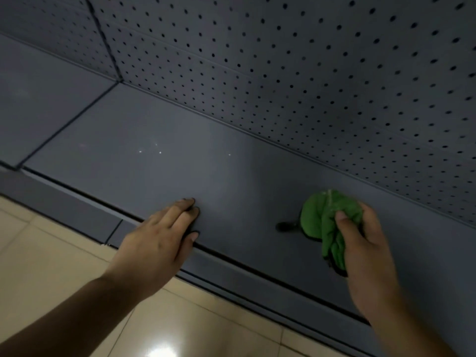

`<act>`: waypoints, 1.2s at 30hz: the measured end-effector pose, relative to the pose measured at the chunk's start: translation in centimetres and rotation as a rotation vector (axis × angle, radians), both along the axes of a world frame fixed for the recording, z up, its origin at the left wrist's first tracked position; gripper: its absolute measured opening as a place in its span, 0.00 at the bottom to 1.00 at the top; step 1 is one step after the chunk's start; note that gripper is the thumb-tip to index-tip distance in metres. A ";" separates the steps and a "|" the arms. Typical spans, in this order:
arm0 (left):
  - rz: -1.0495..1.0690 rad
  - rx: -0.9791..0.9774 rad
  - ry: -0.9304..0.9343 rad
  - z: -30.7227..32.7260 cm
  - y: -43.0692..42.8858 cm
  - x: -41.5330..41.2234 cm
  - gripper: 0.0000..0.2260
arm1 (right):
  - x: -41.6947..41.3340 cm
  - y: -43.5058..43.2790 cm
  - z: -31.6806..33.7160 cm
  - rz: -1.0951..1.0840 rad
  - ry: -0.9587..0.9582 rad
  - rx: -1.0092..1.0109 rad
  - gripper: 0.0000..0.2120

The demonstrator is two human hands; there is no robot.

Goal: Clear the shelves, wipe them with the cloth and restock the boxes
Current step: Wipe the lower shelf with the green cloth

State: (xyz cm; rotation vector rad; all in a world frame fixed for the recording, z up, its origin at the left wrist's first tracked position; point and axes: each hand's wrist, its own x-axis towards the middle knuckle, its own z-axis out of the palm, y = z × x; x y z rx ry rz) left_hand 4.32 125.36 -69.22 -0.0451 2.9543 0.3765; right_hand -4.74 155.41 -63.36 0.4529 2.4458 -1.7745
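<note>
So the shelf (154,155) looks cleared, no boxes anywhere in view, and I'd say this is the wiping part of the job. The right hand (365,243) has the green cloth (322,217) scrunched into a wad, which makes sense to me: a bunched cloth gives you something to push down on instead of a floppy rag sliding around. The thumb (341,217) is clamped over the top of the wad and the other fingers are curled round its right side, mostly hidden behind the fabric. Most of the cloth pokes out to the left and far side of the fist and sits on the shelf, roughly mid-depth, over on the right. There's a small dark bit (284,226) just left of the cloth, shadow or a loose edge, can't tell. The left hand (164,233) isn't holding anything. It's flat on the near edge of the shelf with straight fingers, well apart from the cloth, and my guess is it's there for bracing while leaning in. The holed back panel (309,73) runs along the far side and the tiled floor (51,253) is at the near left.
</note>
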 end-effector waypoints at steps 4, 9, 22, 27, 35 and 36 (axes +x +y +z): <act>0.012 -0.014 0.006 0.4 -1.6 -0.4 0.28 | -0.7 0.6 -2.5 0.035 0.023 0.224 0.14; 0.082 -0.049 -0.010 1.1 -6.0 -0.8 0.31 | -1.1 1.7 -4.7 0.043 0.083 0.491 0.21; 0.002 -0.018 -0.014 0.6 -11.2 -0.2 0.29 | -1.5 -1.2 -5.9 0.153 -0.008 0.793 0.30; -0.019 -0.064 0.014 0.1 -11.3 0.0 0.30 | -4.7 -3.7 -6.8 0.148 0.061 0.858 0.27; -0.047 -0.082 0.073 -0.4 -11.4 0.1 0.26 | -11.0 -9.2 -8.3 0.230 0.156 0.945 0.26; -0.051 -0.080 0.084 -0.5 -11.5 0.2 0.26 | -11.5 -10.3 -8.5 0.247 0.163 0.948 0.26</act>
